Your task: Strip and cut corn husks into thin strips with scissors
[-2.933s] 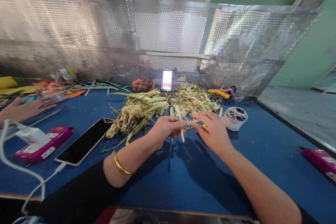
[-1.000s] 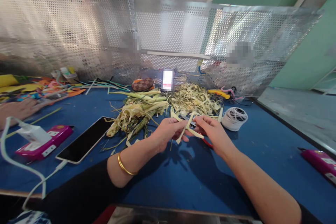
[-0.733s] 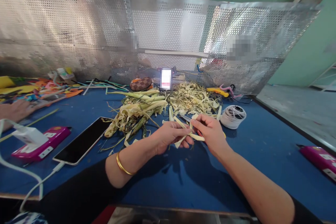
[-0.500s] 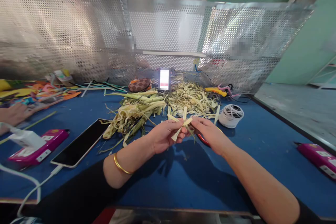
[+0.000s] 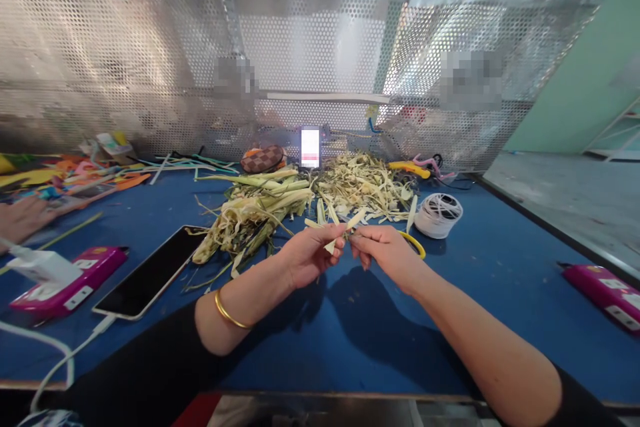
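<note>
My left hand (image 5: pixel 311 259) pinches a small bundle of pale husk-like plant strips (image 5: pixel 356 219) between thumb and fingers. From the right, my right hand (image 5: pixel 389 252) closes its thumb and fingertips on the same bundle where the strips cross. Short flat ends stick out upward and to the sides, and one points down near the left fingers. The crossing point is mostly hidden by fingertips. Behind my right wrist shows part of a yellow loop (image 5: pixel 420 247), the rest covered. Just beyond the hands lie a bunch of long green-yellow stalks (image 5: pixel 255 217) and a heap of shredded strips (image 5: pixel 367 187).
A roll of white cord (image 5: pixel 439 219) stands right of the heap. At left lie a tablet-like phone (image 5: pixel 150 275) on a cable and a magenta power strip (image 5: pixel 73 283); another power strip (image 5: pixel 603 290) is far right. Another person's hand (image 5: pixel 23 217) rests near coloured strips. A perforated screen (image 5: pixel 320 47) backs the table.
My right fingers have come in closer on the crossing, and the strips have turned and lie lower. A red curve under my right hand is hidden; a yellow loop shows by the wrist.
</note>
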`<state>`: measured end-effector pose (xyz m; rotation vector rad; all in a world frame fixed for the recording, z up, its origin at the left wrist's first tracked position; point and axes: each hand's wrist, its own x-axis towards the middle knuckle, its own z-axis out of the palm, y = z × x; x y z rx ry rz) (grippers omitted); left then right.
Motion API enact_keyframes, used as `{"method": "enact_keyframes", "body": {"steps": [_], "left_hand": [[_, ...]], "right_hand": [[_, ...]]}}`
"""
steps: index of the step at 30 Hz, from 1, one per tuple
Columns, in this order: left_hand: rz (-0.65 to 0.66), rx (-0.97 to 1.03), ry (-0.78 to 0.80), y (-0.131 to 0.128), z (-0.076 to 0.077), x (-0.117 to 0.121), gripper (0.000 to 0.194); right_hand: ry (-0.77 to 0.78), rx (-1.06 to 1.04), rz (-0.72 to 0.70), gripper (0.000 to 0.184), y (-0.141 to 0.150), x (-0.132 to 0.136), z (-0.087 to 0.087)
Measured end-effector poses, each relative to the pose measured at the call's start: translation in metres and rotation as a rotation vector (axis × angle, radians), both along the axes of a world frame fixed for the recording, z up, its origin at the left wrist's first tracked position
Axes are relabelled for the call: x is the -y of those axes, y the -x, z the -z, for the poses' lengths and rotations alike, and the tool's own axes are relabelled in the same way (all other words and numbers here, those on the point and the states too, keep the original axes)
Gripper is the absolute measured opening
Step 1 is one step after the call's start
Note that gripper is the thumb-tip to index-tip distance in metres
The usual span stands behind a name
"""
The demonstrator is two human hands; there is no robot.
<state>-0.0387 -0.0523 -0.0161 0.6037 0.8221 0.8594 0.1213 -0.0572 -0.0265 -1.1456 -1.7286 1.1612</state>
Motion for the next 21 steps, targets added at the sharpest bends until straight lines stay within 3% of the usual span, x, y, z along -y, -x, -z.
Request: {"method": "enact_keyframes", "body": {"steps": [5, 11, 21], "left_hand": [[-0.046, 0.105, 0.04, -0.0001, -0.0028, 0.0001, 0.012], [-0.04, 0.191, 0.028, 0.0003, -0.0013, -0.0007, 0.015], [0.144, 0.163, -0.008, 0.0023, 0.0021, 0.0028, 0.007]], "right_hand": [[-0.036, 0.002, -0.004, 0.03, 0.0016, 0.0039, -0.0061], [0.031, -0.072, -0.027, 0.03, 0.0011, 0.0002, -0.0016], [-0.047, -0.101, -0.058, 0.028, 0.0011, -0.0051, 0.0029]]}}
